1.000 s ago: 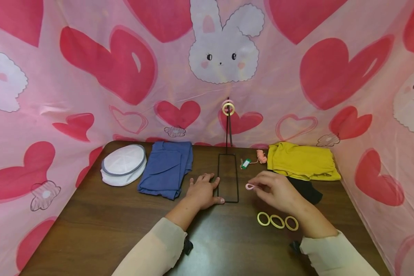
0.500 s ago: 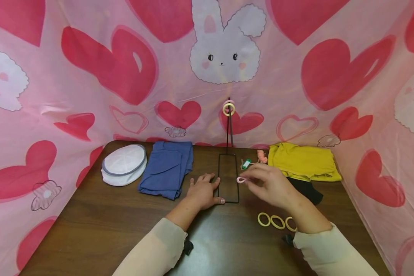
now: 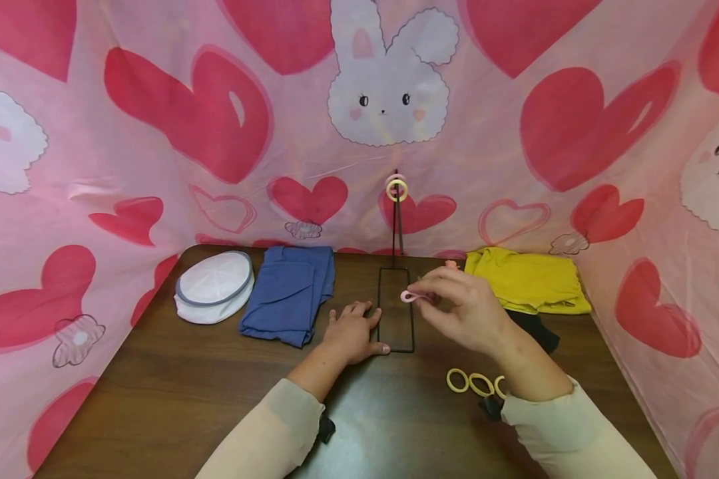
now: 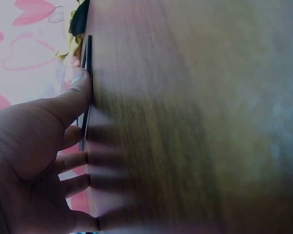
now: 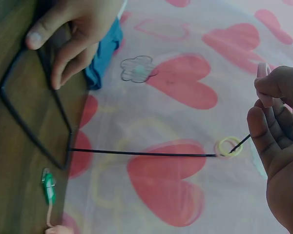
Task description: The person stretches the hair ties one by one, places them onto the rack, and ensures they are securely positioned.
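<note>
My left hand [image 3: 352, 332] lies with fingers spread on the table beside the base of a black wire stand [image 3: 401, 350], its thumb pressing the base's near corner. In the left wrist view, the thumb [image 4: 80, 90] lies on the wire and the fingertips touch the wood. My right hand [image 3: 470, 309] pinches a small pink ring [image 3: 406, 297] between thumb and fingers, held over the stand's base. At the top of the stand hang a yellow ring [image 3: 397, 200] and a pink one behind it. Several yellow rings [image 3: 448, 379] lie near my right forearm, one partly hidden.
A white cap-like item [image 3: 212, 283] and folded blue cloth [image 3: 287, 293] lie left. Folded yellow cloth [image 3: 524, 279] and a black cloth [image 3: 533, 331] lie right. A green tag [image 5: 49, 187] on a coral cord sits beside the base. Printed fabric [image 3: 359, 159] surrounds the table.
The right hand has moved left and away from me with the pink ring, from beside the base to over it, now covering the green tag. My left hand has stayed still.
</note>
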Available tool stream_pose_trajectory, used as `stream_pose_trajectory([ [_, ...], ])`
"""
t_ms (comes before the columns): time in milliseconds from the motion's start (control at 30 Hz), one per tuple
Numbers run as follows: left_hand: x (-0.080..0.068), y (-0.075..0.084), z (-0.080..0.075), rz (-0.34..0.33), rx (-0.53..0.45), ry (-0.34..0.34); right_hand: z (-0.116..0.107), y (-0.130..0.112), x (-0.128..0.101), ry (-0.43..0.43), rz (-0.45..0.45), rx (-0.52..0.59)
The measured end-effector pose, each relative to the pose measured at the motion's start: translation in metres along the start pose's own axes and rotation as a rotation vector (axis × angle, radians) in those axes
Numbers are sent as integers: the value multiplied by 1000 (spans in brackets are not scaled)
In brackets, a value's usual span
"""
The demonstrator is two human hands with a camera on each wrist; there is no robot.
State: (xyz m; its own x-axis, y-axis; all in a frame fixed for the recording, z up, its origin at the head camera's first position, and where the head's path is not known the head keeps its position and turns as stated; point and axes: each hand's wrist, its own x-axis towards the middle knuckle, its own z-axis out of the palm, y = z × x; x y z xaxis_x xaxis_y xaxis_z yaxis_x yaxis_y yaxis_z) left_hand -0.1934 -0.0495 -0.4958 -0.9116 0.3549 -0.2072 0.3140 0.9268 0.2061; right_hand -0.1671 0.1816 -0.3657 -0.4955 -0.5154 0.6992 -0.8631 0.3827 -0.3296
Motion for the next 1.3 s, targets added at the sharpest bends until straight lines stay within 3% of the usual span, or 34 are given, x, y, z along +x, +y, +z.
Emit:
stream_pose_trajectory([
  [767, -1, 0, -2, -6, -4, -12, -24, -20, 52, 153, -154, -55],
  [1300, -1, 0, -3, -9, -10, -24, -21, -11, 59, 180, -96, -99],
])
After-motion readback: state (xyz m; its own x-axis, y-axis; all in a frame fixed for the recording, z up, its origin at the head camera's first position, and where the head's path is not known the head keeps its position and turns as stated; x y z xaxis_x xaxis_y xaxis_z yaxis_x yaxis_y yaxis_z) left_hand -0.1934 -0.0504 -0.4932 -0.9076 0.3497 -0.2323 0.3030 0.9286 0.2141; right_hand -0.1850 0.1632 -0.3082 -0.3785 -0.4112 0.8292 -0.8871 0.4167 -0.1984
